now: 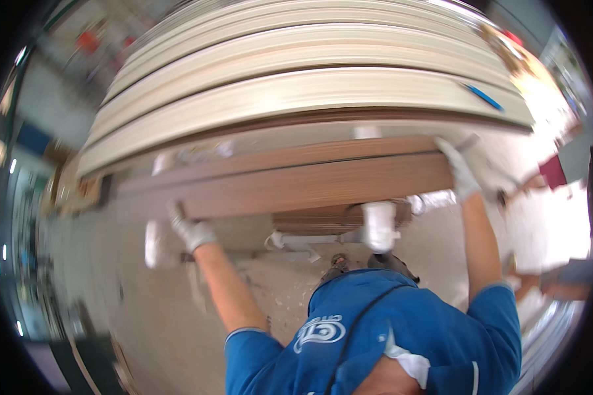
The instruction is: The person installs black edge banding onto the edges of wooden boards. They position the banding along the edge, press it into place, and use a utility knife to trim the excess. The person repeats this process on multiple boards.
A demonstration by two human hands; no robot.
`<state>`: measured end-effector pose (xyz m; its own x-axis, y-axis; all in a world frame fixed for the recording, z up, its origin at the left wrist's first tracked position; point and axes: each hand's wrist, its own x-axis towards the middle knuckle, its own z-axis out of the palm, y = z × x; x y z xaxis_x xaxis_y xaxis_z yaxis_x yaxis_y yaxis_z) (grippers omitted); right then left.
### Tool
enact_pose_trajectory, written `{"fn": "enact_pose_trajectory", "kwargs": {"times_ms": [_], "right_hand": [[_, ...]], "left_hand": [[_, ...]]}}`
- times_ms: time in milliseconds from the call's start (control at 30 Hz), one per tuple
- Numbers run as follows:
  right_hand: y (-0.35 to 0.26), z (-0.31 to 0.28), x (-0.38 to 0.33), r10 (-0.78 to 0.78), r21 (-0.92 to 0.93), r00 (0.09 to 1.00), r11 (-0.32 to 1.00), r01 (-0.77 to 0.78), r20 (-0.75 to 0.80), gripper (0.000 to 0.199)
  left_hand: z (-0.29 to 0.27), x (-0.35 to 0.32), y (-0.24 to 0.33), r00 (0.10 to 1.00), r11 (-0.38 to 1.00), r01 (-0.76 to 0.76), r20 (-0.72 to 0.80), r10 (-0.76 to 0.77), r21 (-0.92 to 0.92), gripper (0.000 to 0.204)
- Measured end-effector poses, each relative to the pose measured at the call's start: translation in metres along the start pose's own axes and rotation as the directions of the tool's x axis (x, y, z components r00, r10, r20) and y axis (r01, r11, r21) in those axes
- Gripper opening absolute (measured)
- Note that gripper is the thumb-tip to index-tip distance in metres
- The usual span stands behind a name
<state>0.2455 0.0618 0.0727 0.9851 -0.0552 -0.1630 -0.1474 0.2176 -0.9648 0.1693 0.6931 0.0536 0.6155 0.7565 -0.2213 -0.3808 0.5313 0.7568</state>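
A long brown wood-grain board [310, 186] with a dark lengthwise groove lies across in front of me, its left end blurred. My left hand [191, 229], in a pale work glove, is closed on the near edge toward the left. At the right end my right hand [460, 170], gloved too, grips the board's end; its fingers partly hide behind the edge. White-wrapped supports [379, 227] show at the near side. Below the board is another brown board [316, 219], partly covered.
Long pale boards [296, 85] lie side by side beyond, with a blue pen [484, 97] on the nearest. Another person's arm [553, 280] reaches in at the right. Boxes [76, 184] stand at the left, and a pipe-like frame [303, 242] sits near my feet.
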Motion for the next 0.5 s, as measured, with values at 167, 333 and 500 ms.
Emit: {"fn": "enact_pose_trajectory", "kwargs": {"times_ms": [167,333,500], "right_hand": [[-0.012,0.003,-0.014,0.029,0.096,0.998,0.995,-0.034,0.053,0.045],[-0.023,-0.028,-0.057,-0.038,0.129,0.998,0.991,0.045,-0.057,0.053],[-0.007,-0.081,-0.113,0.072,0.255,0.983,0.967,-0.026,-0.172,0.066]], "left_hand": [[0.004,-0.007,0.003,0.999,0.999,-0.030,-0.042,0.030,0.018,0.057],[0.040,-0.092,0.020,0.974,0.985,-0.168,-0.158,0.161,-0.034,0.053],[0.095,-0.165,0.046,0.930,0.932,-0.354,-0.132,0.342,-0.077,0.045]]}}
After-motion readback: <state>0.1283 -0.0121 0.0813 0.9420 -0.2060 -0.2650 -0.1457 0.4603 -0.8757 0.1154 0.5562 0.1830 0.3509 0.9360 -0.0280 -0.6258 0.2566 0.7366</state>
